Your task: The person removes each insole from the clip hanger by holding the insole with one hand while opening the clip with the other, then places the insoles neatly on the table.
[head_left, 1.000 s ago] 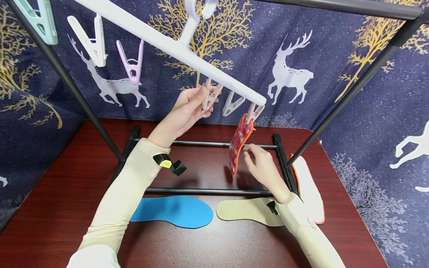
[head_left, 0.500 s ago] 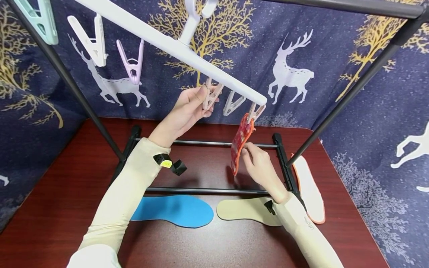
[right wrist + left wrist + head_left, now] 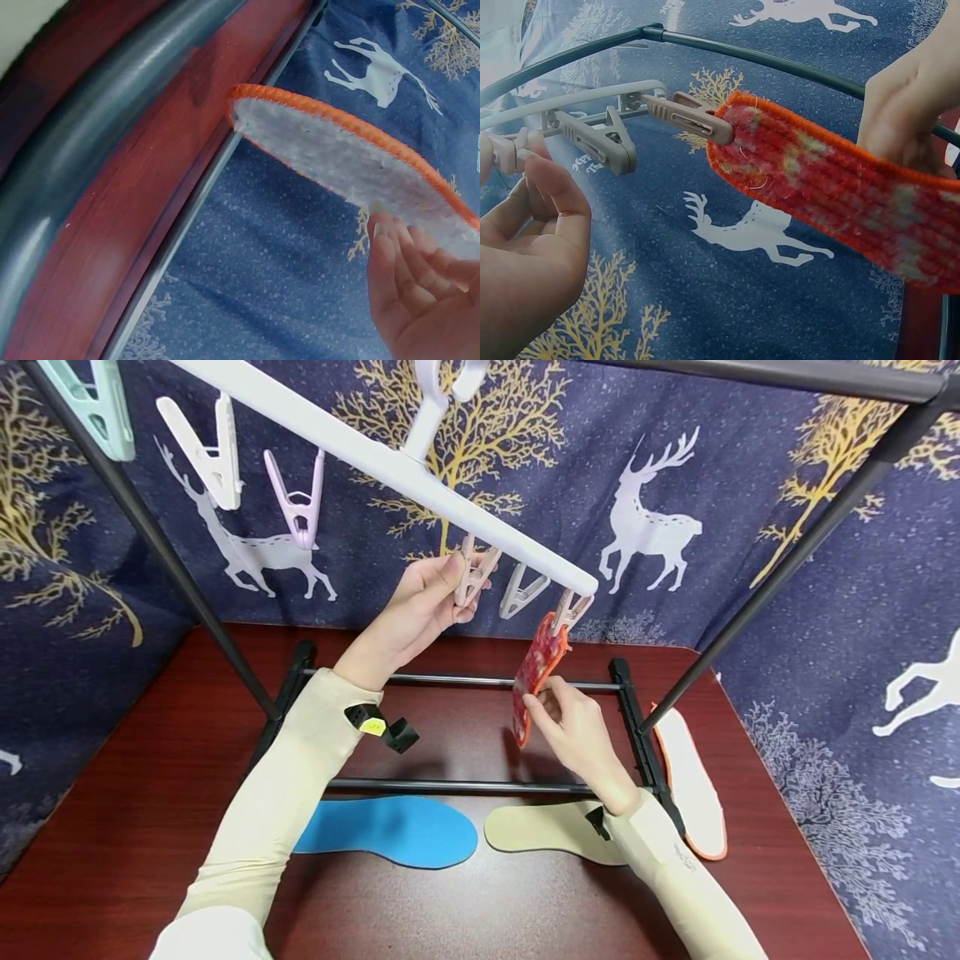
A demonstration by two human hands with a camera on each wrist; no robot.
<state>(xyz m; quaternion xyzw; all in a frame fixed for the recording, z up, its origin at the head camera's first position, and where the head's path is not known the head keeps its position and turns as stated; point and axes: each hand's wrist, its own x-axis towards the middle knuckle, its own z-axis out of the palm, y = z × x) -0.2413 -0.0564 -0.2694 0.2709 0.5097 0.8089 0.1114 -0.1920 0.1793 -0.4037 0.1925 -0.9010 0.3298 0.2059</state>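
My left hand [image 3: 431, 593] pinches a beige clothespin [image 3: 474, 575] under the white hanger bar [image 3: 390, 472], thumb in front. From the clothespin at the bar's right end [image 3: 573, 608] hangs an insole [image 3: 542, 652], red and patterned with orange edging. Its other face is pale and fuzzy in the right wrist view. My right hand [image 3: 581, 727] is beside that pale face, fingers loosely bent, fingertips touching it. No fingers show on the patterned face in the left wrist view. A grey clothespin [image 3: 522, 592] hangs between the two, holding nothing.
On the table [image 3: 390, 910] lie a blue insole [image 3: 390, 831] and a beige insole [image 3: 540, 829]. A white insole with orange edging [image 3: 693, 785] lies at right. The black rack frame [image 3: 450, 787] surrounds the hanger. More clothespins [image 3: 296, 502] hang at left.
My right hand has moved left onto the insole, and its thumb now overlaps the orange edge in the head view. The insole swung slightly right, then back left. My left hand has stayed put.
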